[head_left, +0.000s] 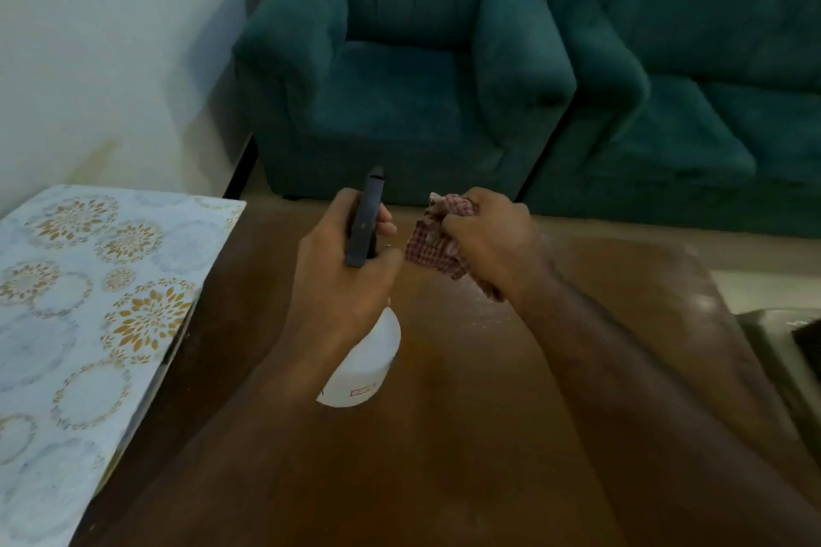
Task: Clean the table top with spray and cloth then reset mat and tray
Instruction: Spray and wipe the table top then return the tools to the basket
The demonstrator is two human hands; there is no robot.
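Our left hand point(342, 280) is wrapped around the neck of the spray bottle point(366, 360), fingers closed under its dark trigger head point(365, 220), which points away from us toward the seating. We hold the white bottle above the brown table top point(511, 391), tilted, its base nearer to us than its head. Our right hand point(493, 240) is bunched shut on the red checked cloth point(437, 242), which spills out between the fingers and hangs just beside the trigger head; we cannot tell whether cloth and bottle touch.

On the left the patterned mat point(84, 302), pale blue with gold flower rings, lies with its right edge lifted off the wood, so a dark strip of table shows under it. It covers the left part of the table and leaves the middle and right bare under our forearms. Beyond the far edge of the table stands a teal armchair point(400, 71), and beside it a teal sofa point(693, 58), the two pressed close together. A pale wall point(111, 36) rises behind the mat. At the right edge, past the table, something dark and blurred point(786, 364) sits low; we cannot make out what it is
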